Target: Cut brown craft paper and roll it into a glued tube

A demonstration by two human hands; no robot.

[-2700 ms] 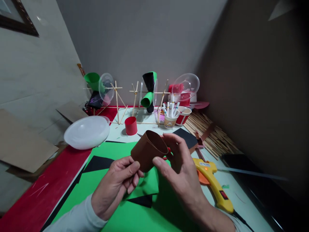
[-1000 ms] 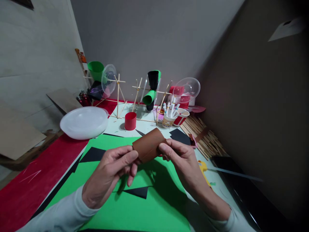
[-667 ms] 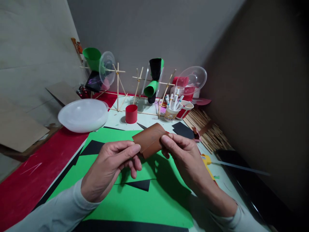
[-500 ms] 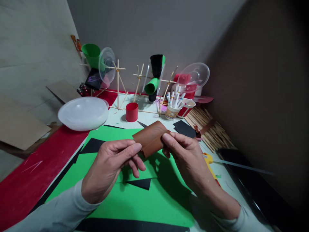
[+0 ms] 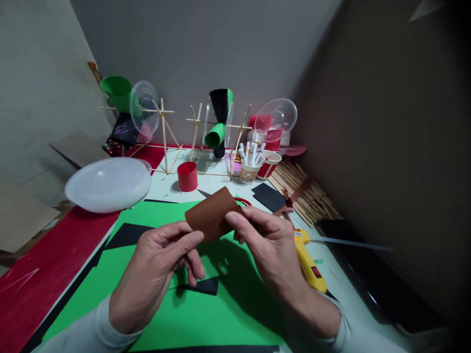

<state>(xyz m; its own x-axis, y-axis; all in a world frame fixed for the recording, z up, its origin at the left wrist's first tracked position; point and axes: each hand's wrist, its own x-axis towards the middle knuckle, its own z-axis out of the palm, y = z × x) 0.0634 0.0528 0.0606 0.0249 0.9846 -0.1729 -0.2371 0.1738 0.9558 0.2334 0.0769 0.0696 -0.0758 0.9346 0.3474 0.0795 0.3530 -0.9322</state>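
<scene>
Flattened since the open-cylinder stage, brown paper sleeve (image 5: pixel 211 214) now pinched flat at frame centre, left hand (image 5: pixel 154 274) and right hand (image 5: pixel 270 245) grips clamped on it; green paper sheet (image 5: pixel 221 314) lies uncut below.

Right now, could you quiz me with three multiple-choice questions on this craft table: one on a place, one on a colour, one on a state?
1. Where is the glue gun?
A. right of the right hand
B. inside the white bowl
C. on the stick frame

2. What colour is the small paper ring standing behind the hands?
A. blue
B. red
C. yellow

3. How is the brown paper piece held?
A. lying loose
B. left hand alone
C. pinched by both hands

Answers: 1 A, it lies beside that wrist; 2 B, plainly red; 3 C, fingers of both hands grip it.
</scene>
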